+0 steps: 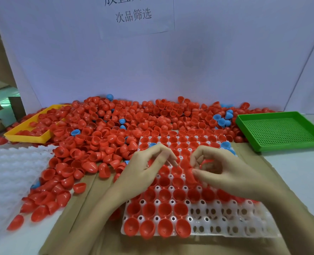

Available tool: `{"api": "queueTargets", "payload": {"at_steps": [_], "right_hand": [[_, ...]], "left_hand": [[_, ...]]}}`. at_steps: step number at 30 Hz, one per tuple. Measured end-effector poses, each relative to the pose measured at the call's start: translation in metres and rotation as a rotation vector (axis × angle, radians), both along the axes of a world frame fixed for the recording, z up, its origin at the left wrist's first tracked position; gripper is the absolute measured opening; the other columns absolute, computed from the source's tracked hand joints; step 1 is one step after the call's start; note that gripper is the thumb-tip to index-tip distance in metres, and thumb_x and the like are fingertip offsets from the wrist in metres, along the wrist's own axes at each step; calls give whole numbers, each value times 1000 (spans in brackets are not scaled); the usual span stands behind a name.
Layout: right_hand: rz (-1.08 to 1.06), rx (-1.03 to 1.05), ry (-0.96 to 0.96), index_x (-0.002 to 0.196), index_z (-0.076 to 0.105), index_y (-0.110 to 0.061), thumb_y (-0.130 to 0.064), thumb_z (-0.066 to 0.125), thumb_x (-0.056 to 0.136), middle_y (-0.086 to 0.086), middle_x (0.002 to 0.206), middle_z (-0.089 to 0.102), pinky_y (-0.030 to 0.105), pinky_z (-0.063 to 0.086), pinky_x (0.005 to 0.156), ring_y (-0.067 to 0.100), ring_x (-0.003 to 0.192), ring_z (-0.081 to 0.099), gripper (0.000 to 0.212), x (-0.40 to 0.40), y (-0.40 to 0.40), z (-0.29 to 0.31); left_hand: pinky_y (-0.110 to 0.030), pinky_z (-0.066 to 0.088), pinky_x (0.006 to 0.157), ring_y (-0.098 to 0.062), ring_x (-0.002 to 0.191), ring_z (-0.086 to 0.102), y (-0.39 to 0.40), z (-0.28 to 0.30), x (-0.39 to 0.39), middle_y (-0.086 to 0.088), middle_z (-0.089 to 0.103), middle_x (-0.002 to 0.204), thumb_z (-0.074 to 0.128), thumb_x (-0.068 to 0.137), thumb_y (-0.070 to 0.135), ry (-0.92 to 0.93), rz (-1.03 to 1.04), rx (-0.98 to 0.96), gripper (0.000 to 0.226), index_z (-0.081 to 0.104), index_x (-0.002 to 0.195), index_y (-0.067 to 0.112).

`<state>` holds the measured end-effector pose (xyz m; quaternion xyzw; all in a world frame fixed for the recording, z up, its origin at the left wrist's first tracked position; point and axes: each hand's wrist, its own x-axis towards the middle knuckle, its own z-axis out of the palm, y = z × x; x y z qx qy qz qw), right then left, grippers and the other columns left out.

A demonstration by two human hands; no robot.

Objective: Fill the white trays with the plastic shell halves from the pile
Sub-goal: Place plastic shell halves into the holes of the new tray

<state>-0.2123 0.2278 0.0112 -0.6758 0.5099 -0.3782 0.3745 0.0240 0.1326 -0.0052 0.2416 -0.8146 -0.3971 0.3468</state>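
Two hands work over the white tray (pixel 244 229) that lies on a brown cardboard sheet (pixel 82 223) at the near middle of the tabletop (pixel 299 173). Most of its cups already hold red shell halves (pixel 164 209), open side up, and a few blue ones sit near its far right corner — the near right part of the tray shows bare white cups. The left hand (pixel 143 168) hovers over the tray's middle with fingers loosely curled and nothing plainly held. The right hand (pixel 218 170) is curled round a red shell half (pixel 206 161), and more red shells blur at its fingertips, so how many it holds I cannot tell.

Behind and to the left spreads the pile (pixel 115 124) of loose shells, mostly red with scattered blue ones (pixel 223 118), spilling onto the cardboard. A yellow tray (pixel 29 138) at the far left is partly buried in the pile and has red shells inside. A green perforated tray (pixel 281 133) stands at the far right — no shells show in it. Another white tray (pixel 10 172), cups unfilled, lies at the left edge, touching the pile. A white board (pixel 152 61) with a printed notice backs the tabletop.
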Motion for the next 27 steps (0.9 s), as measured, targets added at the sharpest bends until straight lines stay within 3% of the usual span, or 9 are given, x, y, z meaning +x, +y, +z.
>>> {"api": "queueTargets", "payload": {"at_steps": [3, 7, 12, 17, 27], "right_hand": [[206, 186, 47, 99, 70, -21, -23, 78, 95, 0, 83, 67, 21, 49, 62, 14, 68, 61, 9, -12, 9, 10], [285, 260, 181, 96, 73, -24, -34, 82, 92, -8, 72, 64, 17, 44, 58, 7, 60, 55, 14, -9, 11, 11], [277, 266, 216, 92, 74, -23, -41, 83, 90, -9, 67, 62, 21, 43, 57, 7, 58, 52, 20, -6, 11, 13], [243, 267, 205, 91, 75, -21, -44, 81, 90, -9, 69, 69, 14, 44, 56, 2, 57, 57, 23, -3, 12, 14], [257, 257, 242, 91, 77, -12, -36, 77, 96, -16, 65, 69, 7, 42, 50, -2, 49, 60, 24, 2, 16, 21]], "left_hand": [[-35, 55, 95, -22, 102, 73, -5, -1, 3, 3, 76, 97, 42, 113, 34, 4, 65, 3, 36, 73, 102, 20], [-32, 53, 97, -16, 103, 72, -8, -6, 3, 9, 76, 95, 45, 111, 37, -43, 116, -55, 37, 75, 96, 22], [-24, 41, 106, -14, 105, 64, -13, -11, 2, 14, 71, 93, 49, 109, 35, -120, 195, -196, 34, 75, 91, 24], [-21, 40, 100, -14, 104, 59, -22, -17, 6, 14, 66, 94, 48, 109, 37, -163, 234, -278, 33, 72, 91, 25], [-17, 39, 99, -16, 112, 58, -34, -28, 10, 15, 66, 100, 43, 105, 50, -186, 259, -247, 37, 71, 91, 31]]}}
